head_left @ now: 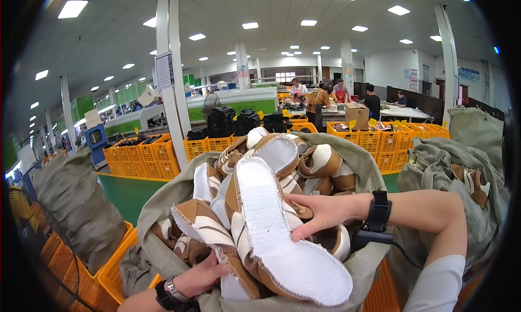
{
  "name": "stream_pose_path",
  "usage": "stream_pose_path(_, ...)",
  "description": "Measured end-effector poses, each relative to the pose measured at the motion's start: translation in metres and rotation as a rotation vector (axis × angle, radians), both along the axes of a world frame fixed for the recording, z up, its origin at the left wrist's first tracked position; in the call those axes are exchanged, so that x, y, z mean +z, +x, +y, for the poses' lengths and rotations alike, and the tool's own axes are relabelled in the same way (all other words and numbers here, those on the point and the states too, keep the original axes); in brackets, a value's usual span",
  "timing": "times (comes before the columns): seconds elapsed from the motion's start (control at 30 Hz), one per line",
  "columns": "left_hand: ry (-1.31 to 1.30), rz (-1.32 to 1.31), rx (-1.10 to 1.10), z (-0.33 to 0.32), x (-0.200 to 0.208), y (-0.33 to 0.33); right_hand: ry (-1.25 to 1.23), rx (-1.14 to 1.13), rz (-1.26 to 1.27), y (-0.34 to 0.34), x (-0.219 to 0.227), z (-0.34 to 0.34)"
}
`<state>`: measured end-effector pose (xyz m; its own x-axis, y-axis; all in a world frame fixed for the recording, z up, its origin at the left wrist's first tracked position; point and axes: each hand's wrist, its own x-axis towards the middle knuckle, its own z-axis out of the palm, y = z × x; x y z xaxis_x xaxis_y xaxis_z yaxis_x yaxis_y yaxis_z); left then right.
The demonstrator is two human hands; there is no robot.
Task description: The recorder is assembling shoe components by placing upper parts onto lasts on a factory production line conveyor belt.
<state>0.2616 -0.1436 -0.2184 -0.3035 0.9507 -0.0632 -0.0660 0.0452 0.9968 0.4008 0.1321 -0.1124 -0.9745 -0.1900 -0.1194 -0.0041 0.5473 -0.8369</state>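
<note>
A large grey-green cloth sack (157,203) stands open before me, heaped with brown-and-white shoe uppers (320,160). On top of the heap lies a shoe upper (266,220) with its white, stitched-on bottom turned up. My right hand (320,209) grips its side, thumb on the white bottom and fingers partly hidden behind. At the lower left, my left hand (203,274) is closed around the edge of another brown-and-white shoe upper (209,225), tilted against the first. Some of the left fingers are hidden beneath it.
Full sacks stand at left (81,203) and right (461,165), the right one showing more uppers. Orange crates (146,160) line the aisle ahead, some holding black bundles (220,122). A white pillar (171,84) rises at left. Several people work around tables (404,112) farther back.
</note>
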Motion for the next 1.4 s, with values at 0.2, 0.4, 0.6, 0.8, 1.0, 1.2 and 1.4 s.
stream_pose_path(0.2,0.161,-0.048,0.162,-0.004,0.026,0.029,-0.236,-0.026,0.132,0.028,0.011,-0.034)
stream_pose_path(0.4,0.182,0.406,0.160,-0.012,0.030,0.037,-0.192,-0.030,0.355,0.048,-0.007,-0.032)
stream_pose_path(0.6,-0.137,0.051,0.048,-0.021,0.035,0.019,0.115,-0.145,0.244,0.032,0.004,-0.008)
stream_pose_path(0.8,-0.304,0.177,-0.129,-0.017,0.035,0.003,0.197,-0.157,0.059,0.034,0.016,-0.016)
stream_pose_path(1.0,0.087,0.052,0.143,0.003,0.027,0.040,-0.189,-0.065,0.287,0.035,-0.019,-0.030)
stream_pose_path(1.2,0.201,0.216,0.291,-0.008,0.031,0.041,-0.238,0.046,0.555,0.059,-0.010,-0.046)
stream_pose_path(1.4,0.301,0.304,0.380,-0.016,0.054,0.060,-0.175,-0.005,0.798,0.079,0.020,-0.055)
